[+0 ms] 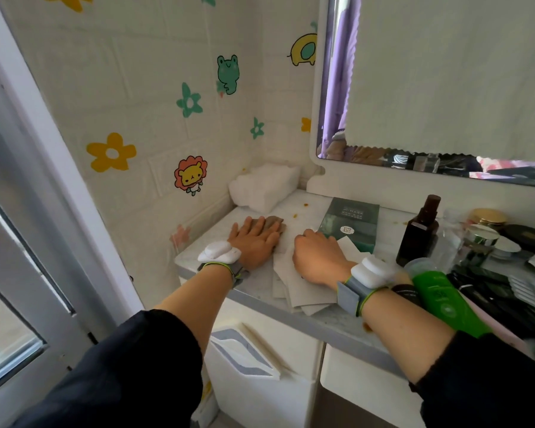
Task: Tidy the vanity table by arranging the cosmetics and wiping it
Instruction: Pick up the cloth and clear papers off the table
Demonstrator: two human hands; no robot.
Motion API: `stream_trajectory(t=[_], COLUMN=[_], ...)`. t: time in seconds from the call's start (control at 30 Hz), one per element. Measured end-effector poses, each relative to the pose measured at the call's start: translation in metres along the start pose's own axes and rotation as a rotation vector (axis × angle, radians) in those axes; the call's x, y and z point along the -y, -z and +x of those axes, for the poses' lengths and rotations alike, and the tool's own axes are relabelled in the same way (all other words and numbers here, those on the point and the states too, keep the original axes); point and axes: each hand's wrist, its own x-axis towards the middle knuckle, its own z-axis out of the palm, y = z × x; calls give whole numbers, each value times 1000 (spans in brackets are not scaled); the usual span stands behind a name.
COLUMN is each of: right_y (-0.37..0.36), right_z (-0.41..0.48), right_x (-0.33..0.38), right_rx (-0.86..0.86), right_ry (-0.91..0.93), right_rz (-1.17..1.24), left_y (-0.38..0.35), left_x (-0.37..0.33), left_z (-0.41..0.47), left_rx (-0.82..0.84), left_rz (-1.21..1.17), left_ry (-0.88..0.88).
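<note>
We pressed our flat left hand (254, 240) on the cloth (276, 222) at the table's (325, 324) left corner to wipe, our curled right hand (317, 257) seemingly steadying the papers (294, 293), its grip unclear.

Pale grey marbled counter (328, 322), flecked with orange-brown spots. Flat brown-grey wiping cloth (274, 222). Dark green cardboard box (349, 223), round white label. Dark brown glass bottle (419, 233). Bright green plastic tube (442, 301). White paper sheets (300, 291). Cream brick-embossed wall (136, 88): yellow and teal flower stickers (112, 152), green frog sticker (227, 74), orange-maned lion sticker (190, 176). White plastic wrist units (218, 253) on grey straps, lime edging. Dark navy fabric sleeves (136, 366).
</note>
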Motion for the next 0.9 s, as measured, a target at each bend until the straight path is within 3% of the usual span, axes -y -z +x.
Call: stream_trajectory(t=[0.13, 0.37, 0.6, 0.9], right_y=[1, 1, 8, 11], right_z=[-4, -18, -17, 8], right_x=[4, 13, 8, 0], right_rx=[-8, -139, -28, 84], right_ry=[-5, 9, 23, 70], right_rz=[-21, -53, -70, -108], left_y=[-1, -2, -13, 3], left_x=[22, 19, 9, -19], left_z=[-25, -47, -29, 27], left_rx=[-43, -70, -21, 19], left_rz=[43, 163, 126, 202], left_ry=[64, -119, -69, -157])
